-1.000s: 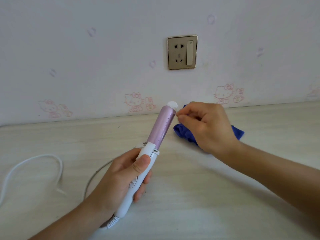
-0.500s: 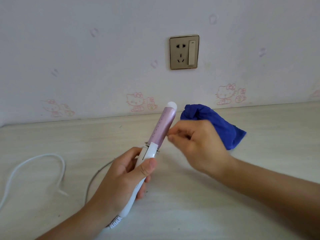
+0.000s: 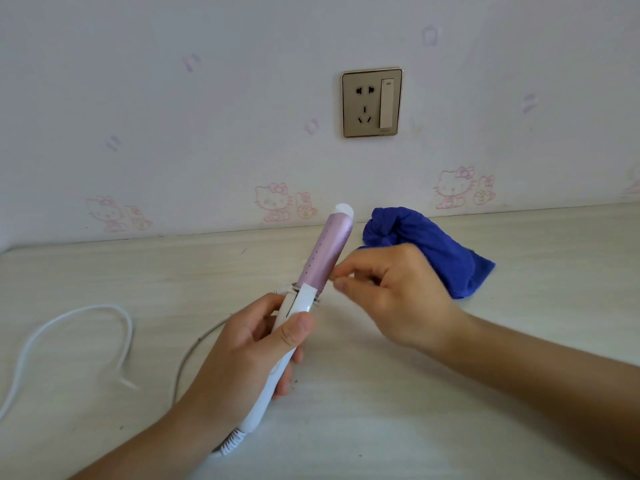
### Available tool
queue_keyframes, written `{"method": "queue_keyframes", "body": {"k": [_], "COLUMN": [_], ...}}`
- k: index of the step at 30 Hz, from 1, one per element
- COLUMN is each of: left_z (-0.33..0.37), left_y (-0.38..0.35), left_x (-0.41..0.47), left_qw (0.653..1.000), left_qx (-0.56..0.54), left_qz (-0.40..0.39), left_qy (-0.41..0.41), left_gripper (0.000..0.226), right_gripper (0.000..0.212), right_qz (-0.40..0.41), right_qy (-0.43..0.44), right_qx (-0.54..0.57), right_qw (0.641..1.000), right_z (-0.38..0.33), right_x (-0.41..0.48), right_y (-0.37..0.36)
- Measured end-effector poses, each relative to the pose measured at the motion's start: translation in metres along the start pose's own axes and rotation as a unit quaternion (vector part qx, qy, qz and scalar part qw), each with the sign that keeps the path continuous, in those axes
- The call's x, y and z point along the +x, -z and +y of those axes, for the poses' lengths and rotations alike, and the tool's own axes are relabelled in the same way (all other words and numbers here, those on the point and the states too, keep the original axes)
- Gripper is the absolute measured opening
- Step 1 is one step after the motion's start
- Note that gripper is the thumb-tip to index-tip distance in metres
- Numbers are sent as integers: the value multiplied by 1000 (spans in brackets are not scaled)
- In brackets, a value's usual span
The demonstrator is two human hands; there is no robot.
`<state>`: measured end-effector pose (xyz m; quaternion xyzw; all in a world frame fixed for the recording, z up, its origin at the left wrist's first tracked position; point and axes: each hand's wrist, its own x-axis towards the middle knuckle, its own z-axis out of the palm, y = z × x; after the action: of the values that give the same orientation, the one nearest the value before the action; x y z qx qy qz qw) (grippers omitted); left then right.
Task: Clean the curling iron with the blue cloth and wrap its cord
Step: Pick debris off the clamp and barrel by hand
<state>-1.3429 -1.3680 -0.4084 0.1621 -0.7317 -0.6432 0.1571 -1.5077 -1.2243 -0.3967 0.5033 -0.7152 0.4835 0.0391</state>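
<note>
My left hand [image 3: 242, 355] grips the white handle of the curling iron [image 3: 325, 254], which tilts up and to the right with its pink barrel and white tip raised above the table. My right hand [image 3: 391, 299] sits just right of the barrel's lower end, thumb and forefinger pinched together beside it; I cannot tell whether they hold anything. The crumpled blue cloth [image 3: 429, 247] lies on the table behind my right hand, untouched. The white cord [image 3: 69, 317] loops across the table at the left, and a thin stretch [image 3: 194, 348] curves toward the handle's base.
A pale wood-grain table [image 3: 450, 410] meets a wall with pink cartoon-cat wallpaper. A brass-coloured wall socket with a switch [image 3: 372, 102] is set in the wall above the iron's tip.
My right hand slid down the barrel from its white tip to its lower end, uncovering the blue cloth. My left hand keeps the same hold on the handle.
</note>
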Motion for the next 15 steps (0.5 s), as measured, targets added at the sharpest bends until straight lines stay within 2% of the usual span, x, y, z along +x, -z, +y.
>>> {"method": "queue_keyframes", "body": {"k": [2, 4, 6, 11, 13, 15], "left_z": [0, 0, -1, -4, -3, -3], "left_y": [1, 1, 2, 4, 4, 3], "left_x": [0, 1, 2, 2, 3, 3], "left_qw": [1000, 999, 999, 998, 997, 995], "left_qx": [-16, -28, -35, -61, -71, -83], "left_qz": [-6, -16, -23, -11, -21, -34], "left_qy": [10, 17, 17, 33, 35, 39], "left_gripper": [48, 54, 56, 66, 68, 60], "right_gripper": [14, 17, 17, 11, 11, 14], "right_qz": [32, 63, 61, -3, 10, 56], "right_qy": [-34, -74, -59, 46, 41, -5], "right_qx": [11, 34, 22, -22, -21, 4], "right_qw": [999, 995, 996, 999, 999, 998], "right_z": [7, 16, 15, 1, 5, 12], "right_x": [12, 21, 18, -9, 0, 13], "right_y": [11, 21, 17, -7, 1, 13]}}
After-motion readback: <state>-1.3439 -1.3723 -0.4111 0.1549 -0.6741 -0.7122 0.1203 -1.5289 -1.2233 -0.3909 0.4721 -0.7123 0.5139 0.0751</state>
